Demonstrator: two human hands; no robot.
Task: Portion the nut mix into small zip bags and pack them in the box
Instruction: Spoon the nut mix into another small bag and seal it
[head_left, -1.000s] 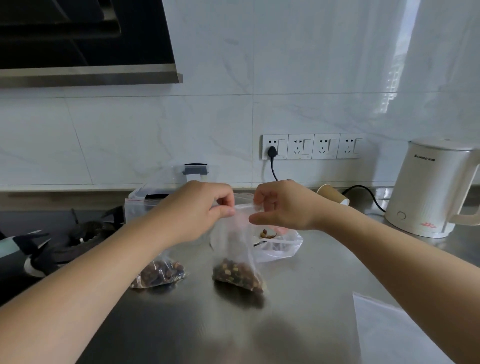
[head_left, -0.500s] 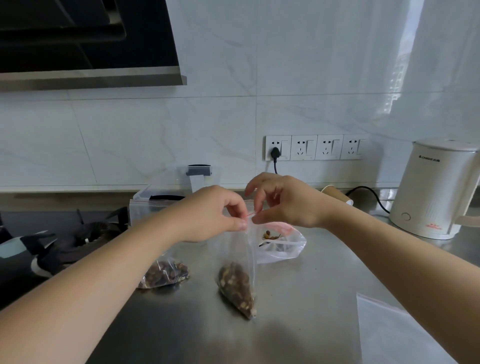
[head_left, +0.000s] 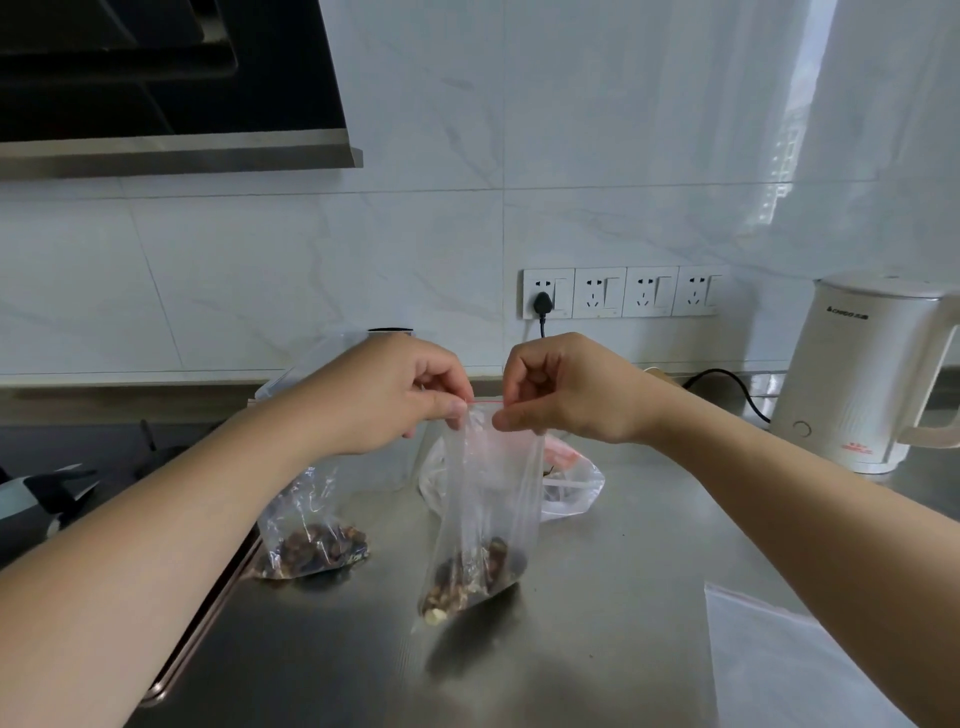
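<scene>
Zip bag (head_left: 480, 519) hangs upright over the steel counter (head_left: 597, 623), nut mix settled in its lower end, which touches the surface. Left hand (head_left: 387, 397) and right hand (head_left: 566, 387) each pinch the red seal strip at the top, fingers (head_left: 457, 408) curled on either end. Second filled bag (head_left: 311, 540) lies just left of it, partly behind the left forearm. Larger supply bag (head_left: 571, 483) sits behind. Clear box (head_left: 291, 374) is mostly hidden by the left hand. White kettle (head_left: 862, 374) stands far right. Empty bag (head_left: 789, 660) lies at the near right edge.
</scene>
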